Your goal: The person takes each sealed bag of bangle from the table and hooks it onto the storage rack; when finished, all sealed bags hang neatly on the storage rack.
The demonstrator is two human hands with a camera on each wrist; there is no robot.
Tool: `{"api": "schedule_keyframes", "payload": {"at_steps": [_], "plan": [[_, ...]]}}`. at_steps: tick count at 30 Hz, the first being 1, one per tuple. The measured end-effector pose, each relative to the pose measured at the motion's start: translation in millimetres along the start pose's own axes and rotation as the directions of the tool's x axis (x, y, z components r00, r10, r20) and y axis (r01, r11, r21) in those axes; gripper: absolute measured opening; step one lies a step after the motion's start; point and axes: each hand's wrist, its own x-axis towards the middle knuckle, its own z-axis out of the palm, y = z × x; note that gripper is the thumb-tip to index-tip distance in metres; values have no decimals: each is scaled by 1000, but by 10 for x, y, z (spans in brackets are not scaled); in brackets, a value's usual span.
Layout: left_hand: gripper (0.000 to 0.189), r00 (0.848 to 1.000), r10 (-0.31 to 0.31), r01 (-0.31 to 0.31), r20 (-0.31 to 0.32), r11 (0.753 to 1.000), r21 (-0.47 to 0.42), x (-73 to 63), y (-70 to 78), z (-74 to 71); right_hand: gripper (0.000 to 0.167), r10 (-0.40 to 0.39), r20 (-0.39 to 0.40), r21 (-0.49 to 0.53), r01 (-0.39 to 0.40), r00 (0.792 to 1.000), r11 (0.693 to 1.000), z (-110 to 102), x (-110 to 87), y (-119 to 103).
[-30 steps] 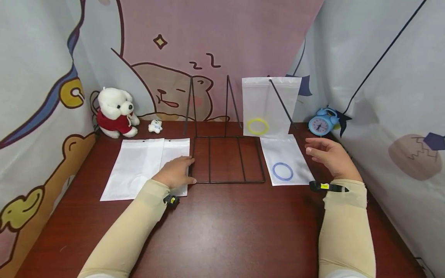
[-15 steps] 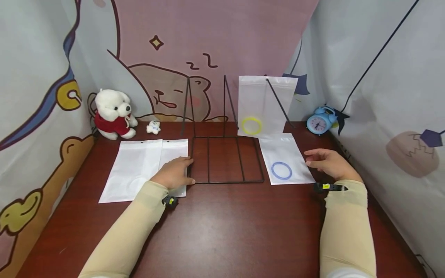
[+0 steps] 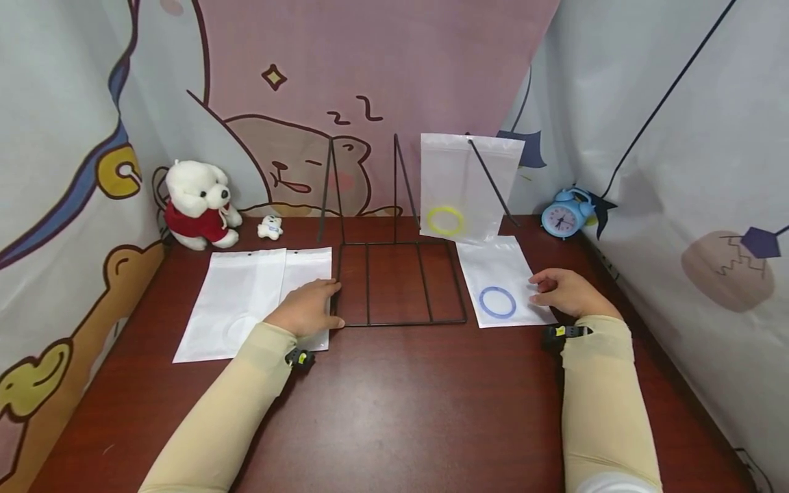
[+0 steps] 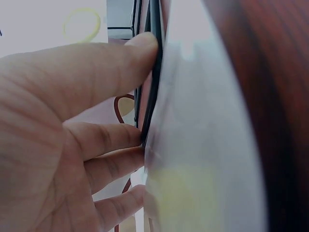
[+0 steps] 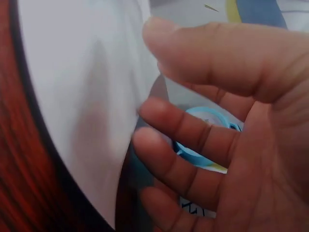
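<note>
A black wire rack (image 3: 401, 324) stands mid-table with upright prongs at its back. My left hand (image 3: 302, 308) rests at the rack's left rail; in the left wrist view its thumb and fingertips touch the black wire, fingers nearly straight. A white zip bag (image 3: 450, 178) showing a yellow ring (image 3: 445, 220) hangs on the right prong. Below it, another white zip bag (image 3: 493, 263) with a blue ring (image 3: 497, 302) lies flat. My right hand (image 3: 570, 291) is at this bag's right edge, fingers loosely bent; whether the fingertips touch it, I cannot tell.
Two overlapping white zip bags (image 3: 246, 281) lie left of the rack, partly beneath my left hand. At the back left sit a white plush bear (image 3: 197, 205) in red and a tiny white bear (image 3: 270, 227). A blue alarm clock (image 3: 564, 213) stands back right. Printed cloth walls surround the table.
My right hand has come left and slightly down, reaching the right edge of the blue-ring bag. The left hand keeps its place on the rack. The head view has shifted slightly.
</note>
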Motion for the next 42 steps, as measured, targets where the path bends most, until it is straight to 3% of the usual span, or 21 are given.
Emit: {"api": "schedule_keyframes", "payload": {"at_steps": [12, 21, 25, 33, 42], "plan": [[84, 1000, -1, 1, 2, 1000, 1, 1, -3, 1, 68, 89, -54, -99, -94, 995, 991, 134, 72, -160], [84, 1000, 1, -1, -1, 1000, 5, 6, 4, -2, 74, 128, -25, -82, -129, 992, 988, 156, 88, -191], [84, 1000, 1, -1, 1, 1000, 6, 1, 7, -2, 69, 130, -8, -65, -131, 991, 989, 161, 90, -175], [84, 1000, -2, 2, 3, 1000, -1, -7, 15, -6, 43, 96, 7, 3, -96, 995, 995, 156, 88, -160], [84, 1000, 7, -7, -2, 1000, 2, -11, 12, -5, 48, 107, 28, 49, -108, 994, 993, 129, 92, -162]]}}
